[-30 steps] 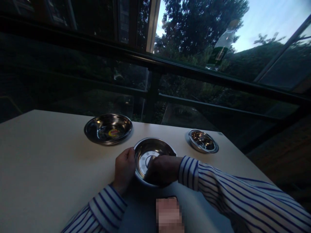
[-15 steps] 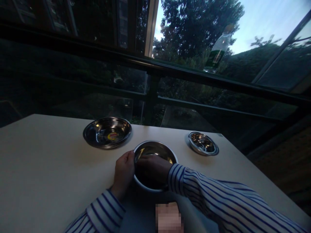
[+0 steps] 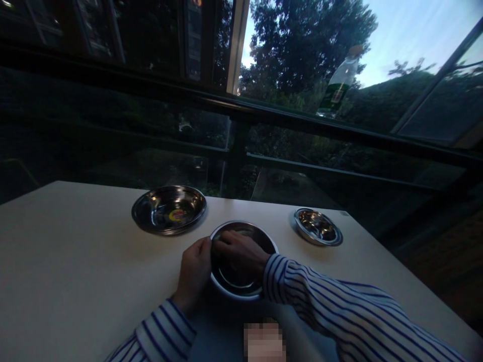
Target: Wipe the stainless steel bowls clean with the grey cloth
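Note:
A deep metal bowl (image 3: 241, 294) stands near me on the table. At its left rim, my left hand (image 3: 194, 271) is closed, thumb on top, gripping the edge. My right hand (image 3: 241, 251) reaches into the bowl from the right, its fingers curled toward the left inner wall. The fingertips are in shadow, so what they hold, if anything, is hidden. Dark shade covers much of the bowl's inside, and its contents are hard to make out.
On the white table (image 3: 83, 261), a wide metal basin (image 3: 151, 229) with a yellow sticker sits back left. A smaller metal dish (image 3: 324, 240) lies back right. Beyond the table runs a dark railing (image 3: 287, 119); a plastic bottle (image 3: 337, 90) with a green label stands there.
My right hand has risen a little inside the bowl, showing more of its knuckles and the bowl's floor. My left hand keeps its grip on the rim. The whole view has shifted slightly.

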Action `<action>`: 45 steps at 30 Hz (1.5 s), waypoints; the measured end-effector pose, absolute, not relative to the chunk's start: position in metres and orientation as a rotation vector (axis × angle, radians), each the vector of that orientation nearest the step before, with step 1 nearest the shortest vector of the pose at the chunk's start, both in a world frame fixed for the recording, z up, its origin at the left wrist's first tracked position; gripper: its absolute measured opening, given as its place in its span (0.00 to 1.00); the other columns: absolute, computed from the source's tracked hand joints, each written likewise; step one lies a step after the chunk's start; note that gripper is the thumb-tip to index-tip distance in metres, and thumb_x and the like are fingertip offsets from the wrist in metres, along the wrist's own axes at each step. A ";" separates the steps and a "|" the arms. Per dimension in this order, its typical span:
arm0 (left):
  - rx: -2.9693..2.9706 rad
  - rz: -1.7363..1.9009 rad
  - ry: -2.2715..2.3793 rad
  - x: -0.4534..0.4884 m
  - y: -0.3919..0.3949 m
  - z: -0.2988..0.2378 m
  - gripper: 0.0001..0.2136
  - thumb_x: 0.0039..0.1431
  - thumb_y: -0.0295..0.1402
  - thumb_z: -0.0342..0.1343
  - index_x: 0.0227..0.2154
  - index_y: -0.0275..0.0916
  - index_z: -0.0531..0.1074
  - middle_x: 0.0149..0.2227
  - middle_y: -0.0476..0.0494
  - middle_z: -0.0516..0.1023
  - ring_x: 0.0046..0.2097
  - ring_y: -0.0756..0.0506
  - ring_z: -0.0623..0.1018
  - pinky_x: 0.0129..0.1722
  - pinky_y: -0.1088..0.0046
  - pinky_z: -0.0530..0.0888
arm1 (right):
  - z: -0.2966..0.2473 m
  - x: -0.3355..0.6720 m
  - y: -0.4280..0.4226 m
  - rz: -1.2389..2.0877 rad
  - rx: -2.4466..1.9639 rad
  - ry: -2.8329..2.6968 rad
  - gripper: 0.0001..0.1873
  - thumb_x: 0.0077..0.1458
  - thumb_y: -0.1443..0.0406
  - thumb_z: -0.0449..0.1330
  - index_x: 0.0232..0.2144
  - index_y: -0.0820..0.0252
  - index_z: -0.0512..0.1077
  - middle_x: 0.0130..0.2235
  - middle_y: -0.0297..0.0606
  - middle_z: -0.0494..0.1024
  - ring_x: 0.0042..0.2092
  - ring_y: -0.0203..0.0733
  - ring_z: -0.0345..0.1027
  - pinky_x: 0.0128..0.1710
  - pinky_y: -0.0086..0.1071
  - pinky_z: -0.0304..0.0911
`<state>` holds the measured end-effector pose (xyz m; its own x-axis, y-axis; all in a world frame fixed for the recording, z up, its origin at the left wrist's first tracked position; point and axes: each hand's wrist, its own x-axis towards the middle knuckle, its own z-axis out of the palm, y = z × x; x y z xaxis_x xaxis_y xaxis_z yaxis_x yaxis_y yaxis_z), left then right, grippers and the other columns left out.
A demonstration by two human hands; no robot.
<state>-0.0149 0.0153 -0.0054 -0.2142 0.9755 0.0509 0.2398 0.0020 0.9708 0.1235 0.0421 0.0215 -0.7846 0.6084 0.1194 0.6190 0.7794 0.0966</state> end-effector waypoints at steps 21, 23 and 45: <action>1.280 1.235 1.463 -0.015 0.015 -0.005 0.16 0.51 0.42 0.46 0.26 0.34 0.72 0.23 0.46 0.74 0.29 0.44 0.74 0.28 0.72 0.69 | 0.049 0.145 0.054 -0.579 -1.087 -3.114 0.11 0.59 0.68 0.47 0.38 0.64 0.69 0.40 0.45 0.70 0.42 0.44 0.62 0.36 0.36 0.62; 1.277 1.243 1.444 -0.016 0.016 -0.005 0.16 0.51 0.41 0.46 0.27 0.34 0.72 0.24 0.46 0.75 0.30 0.44 0.75 0.29 0.71 0.70 | 0.049 0.137 0.059 -0.558 -0.957 -3.162 0.12 0.60 0.68 0.46 0.41 0.63 0.68 0.42 0.44 0.69 0.44 0.43 0.61 0.38 0.36 0.61; 1.303 1.267 1.547 -0.011 0.009 -0.001 0.15 0.52 0.41 0.45 0.20 0.36 0.69 0.18 0.49 0.70 0.23 0.48 0.69 0.23 0.75 0.64 | 0.038 0.148 0.020 0.408 -1.429 -3.144 0.11 0.50 0.67 0.60 0.38 0.62 0.71 0.36 0.40 0.75 0.36 0.42 0.70 0.34 0.36 0.66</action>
